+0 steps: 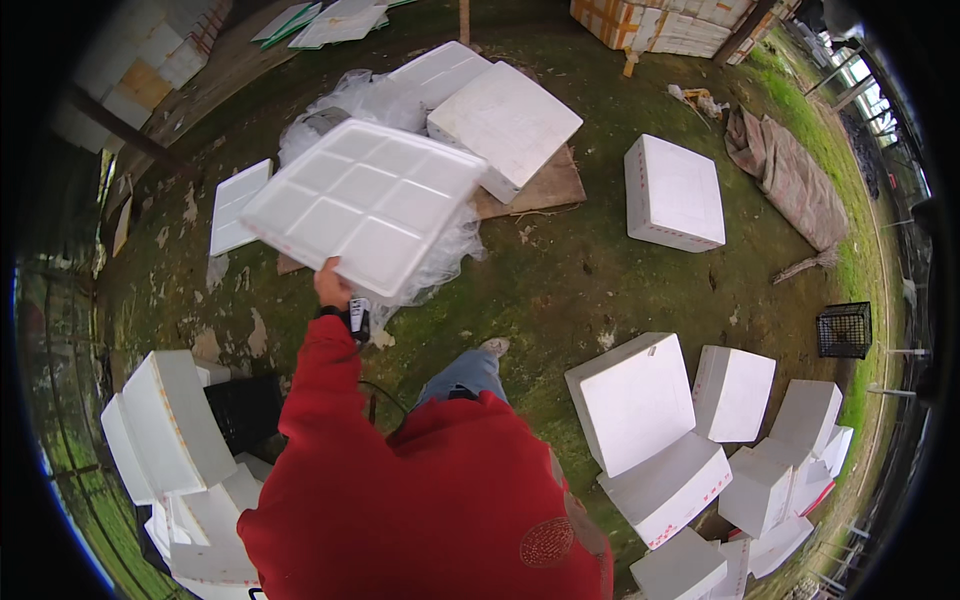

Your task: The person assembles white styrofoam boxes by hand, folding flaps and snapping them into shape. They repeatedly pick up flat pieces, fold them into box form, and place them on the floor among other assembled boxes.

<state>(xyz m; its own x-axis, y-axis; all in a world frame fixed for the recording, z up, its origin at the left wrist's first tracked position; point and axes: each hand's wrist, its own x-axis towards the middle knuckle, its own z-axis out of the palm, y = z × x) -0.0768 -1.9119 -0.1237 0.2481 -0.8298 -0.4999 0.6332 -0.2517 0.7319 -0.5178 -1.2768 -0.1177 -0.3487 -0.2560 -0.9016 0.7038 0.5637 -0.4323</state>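
My left hand (331, 286) is closed on the near edge of a large white foam lid (365, 200), its underside marked with a grid of raised ribs. The lid is tilted and hangs over a heap of clear plastic sheeting (440, 262). A device on a dark strap (358, 318) sits at my left wrist. Just beyond the lid, a white foam box (508, 118) rests partly on a brown board (540, 187). Another white lid (440, 70) lies behind it, and a smaller white panel (238, 208) is at the left. My right hand does not show.
A single white foam box (675, 192) stands on the mossy ground at the right. Stacked foam boxes lie at near right (632, 402) and near left (180, 425). Further right are a rolled brown tarp (790, 180) and a black crate (844, 330). A post (464, 20) rises at the back.
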